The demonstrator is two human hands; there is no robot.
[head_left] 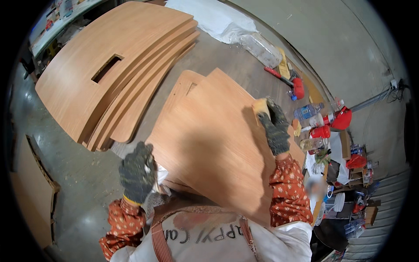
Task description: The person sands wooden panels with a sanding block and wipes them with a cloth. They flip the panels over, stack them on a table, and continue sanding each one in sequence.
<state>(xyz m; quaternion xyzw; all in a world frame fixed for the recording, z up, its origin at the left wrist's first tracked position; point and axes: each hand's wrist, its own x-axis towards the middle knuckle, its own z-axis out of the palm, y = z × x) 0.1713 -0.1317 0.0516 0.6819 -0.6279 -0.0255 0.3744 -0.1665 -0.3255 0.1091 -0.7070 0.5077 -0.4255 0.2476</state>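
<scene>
A light wood panel (205,126) lies in front of me, turned at an angle over another panel with rounded corners (175,89). My right hand (276,131), in a dark grey-green glove, is closed on a yellowish sponge block (260,110) at the panel's right edge. On the left, my left hand (137,171) wears a matching glove with a yellow cuff. Its fingers are curled around a crumpled white cloth (161,175), beside the panels' near left edge. The glove partly hides the cloth.
Curved wood panels (118,56) are stacked at the far left; the top one has a rectangular slot. Along the right side stand a red-headed hammer (297,87), a plastic bottle (308,111) and red containers (321,132). White sheeting (214,19) lies at the back.
</scene>
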